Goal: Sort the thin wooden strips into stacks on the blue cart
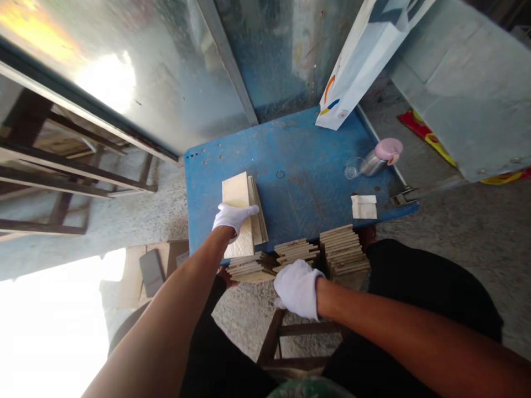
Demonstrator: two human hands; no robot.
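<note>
My left hand (235,217), in a white glove, lies across a pale rectangular board (235,188) on the blue table (290,155). Its thumb stretches right, over more thin boards (260,224) leaning beside it, and the other fingers bend at the board's left side. Also gloved in white, my right hand (297,288) is curled at the near end of the middle stack of thin boards (297,251); its fingertips are hidden. Another stack (253,267) sits to the left, and a taller one (343,249) to the right, all along the table's near edge.
A steel flask with a pink lid (389,149), a clear cup (353,168) and a folded paper (364,207) stand on the table's right side. A white paper bag (352,72) is at the back, against metal panels (274,55). Below is a wooden stool (309,329).
</note>
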